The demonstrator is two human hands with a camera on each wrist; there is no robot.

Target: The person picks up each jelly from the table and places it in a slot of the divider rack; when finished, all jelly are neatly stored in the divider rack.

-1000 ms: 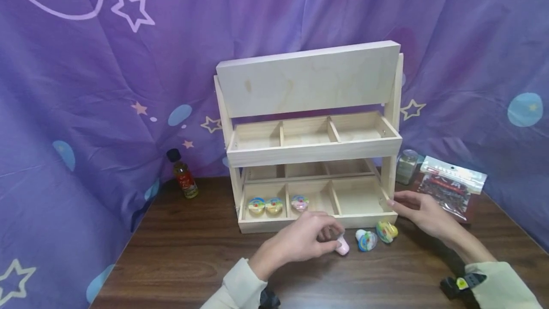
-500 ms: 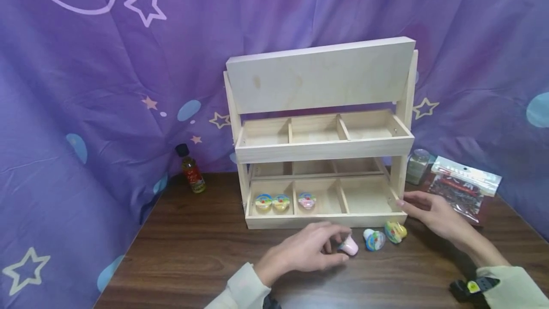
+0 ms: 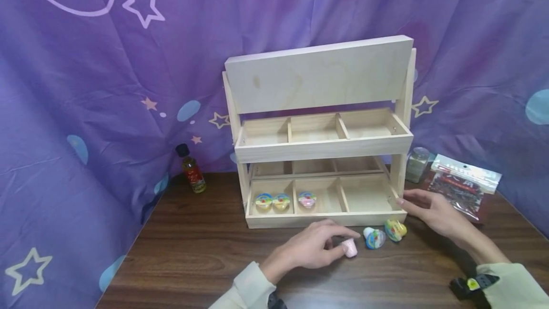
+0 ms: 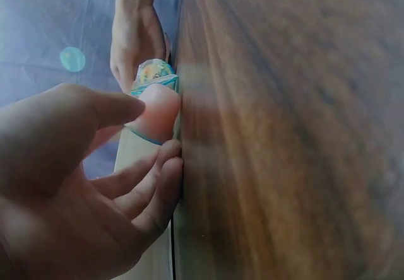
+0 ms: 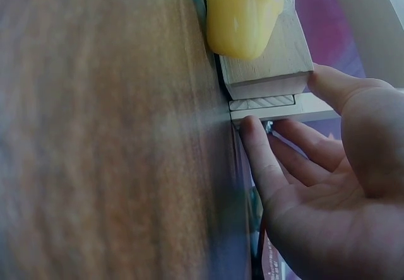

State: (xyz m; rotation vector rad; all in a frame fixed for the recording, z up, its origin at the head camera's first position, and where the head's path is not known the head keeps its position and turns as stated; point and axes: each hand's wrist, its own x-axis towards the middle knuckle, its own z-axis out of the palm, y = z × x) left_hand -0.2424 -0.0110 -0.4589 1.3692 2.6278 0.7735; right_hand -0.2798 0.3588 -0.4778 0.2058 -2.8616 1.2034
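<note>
In the head view my left hand [image 3: 315,247] is low in front of the wooden rack, its thumb and index finger round a small pink jelly cup [image 3: 350,248] on the table. The left wrist view shows the thumb against the pink cup's side; the index finger is mostly hidden. My right hand [image 3: 435,213] grips the lower right corner of the rack [image 3: 326,221], thumb on one side and fingers on the other. Between the hands lie a white jelly cup [image 3: 374,238] and a yellow jelly cup [image 3: 395,231], both tipped over.
The rack's lower tier holds two yellow cups [image 3: 272,202] in its left compartment and a pink cup [image 3: 307,200] in the middle one. A sauce bottle [image 3: 193,173] stands left. At right are a glass jar [image 3: 417,165] and a spice bag [image 3: 463,187].
My left hand has shifted slightly right, and the pink cup has turned at its fingers. The right hand keeps its place at the rack's corner. The head view has panned a little.
</note>
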